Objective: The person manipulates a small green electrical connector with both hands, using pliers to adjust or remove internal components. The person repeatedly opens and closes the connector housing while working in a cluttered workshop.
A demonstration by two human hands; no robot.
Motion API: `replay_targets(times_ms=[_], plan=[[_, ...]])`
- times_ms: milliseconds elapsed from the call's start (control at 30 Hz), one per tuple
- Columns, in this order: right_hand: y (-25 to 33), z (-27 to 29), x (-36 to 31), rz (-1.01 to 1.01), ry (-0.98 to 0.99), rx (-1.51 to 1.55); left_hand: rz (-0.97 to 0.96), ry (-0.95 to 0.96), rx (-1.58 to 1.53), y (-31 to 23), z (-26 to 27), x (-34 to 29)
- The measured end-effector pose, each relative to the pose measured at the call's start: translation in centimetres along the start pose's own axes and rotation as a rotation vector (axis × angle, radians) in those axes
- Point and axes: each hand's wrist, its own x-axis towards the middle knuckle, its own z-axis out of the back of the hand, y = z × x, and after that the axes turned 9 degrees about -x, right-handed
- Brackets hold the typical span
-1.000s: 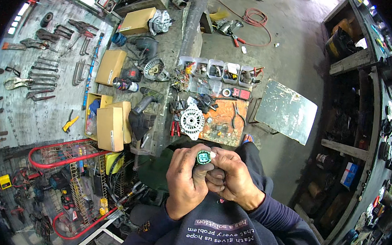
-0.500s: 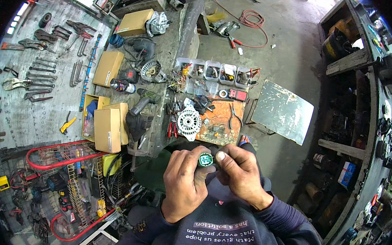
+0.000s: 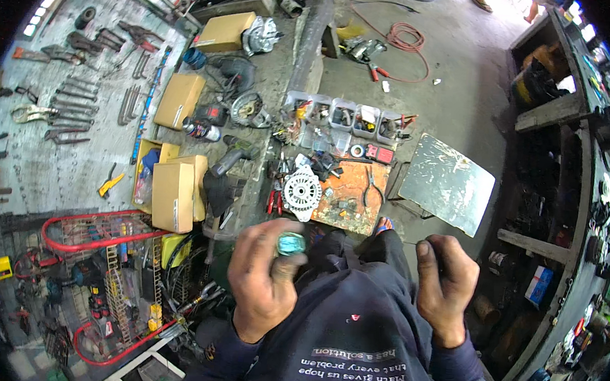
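Observation:
My left hand (image 3: 262,281) is closed around a small green electrical connector (image 3: 291,244), gripped between thumb and fingers. Its end faces up and is smeared by motion. Well apart to the right, my right hand (image 3: 450,287) hovers beside my dark shirt. Its fingers curl loosely, the thumb stands off from them, and nothing shows between. Beyond the left hand, a round silver alternator housing (image 3: 301,192) rests on the bench by an orange-brown board (image 3: 351,198). Pliers (image 3: 372,189) with spread handles lie on that board.
Clear plastic bins (image 3: 342,112) of small parts stand behind the board. Cardboard boxes (image 3: 174,197), a drill (image 3: 232,155) and more alternator parts (image 3: 250,109) crowd the bench's left. A worn metal-topped stool (image 3: 451,181) is at right, and a red-rimmed wire rack (image 3: 108,246) at lower left.
My hands have come apart. The right one has left the connector and moved right; the left one has shifted slightly left, still holding it. The view has shifted a little.

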Motion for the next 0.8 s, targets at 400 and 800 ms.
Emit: replay_targets(times_ms=[400,800], plan=[[4.6,-0.4,1.0,0.488,0.103,0.162,-0.214,0.18,-0.148,-2.5,0.4,0.8],[4.2,-0.5,1.9,0.566,0.161,0.229,-0.201,0.257,-0.235,-2.8,0.8,0.7]])
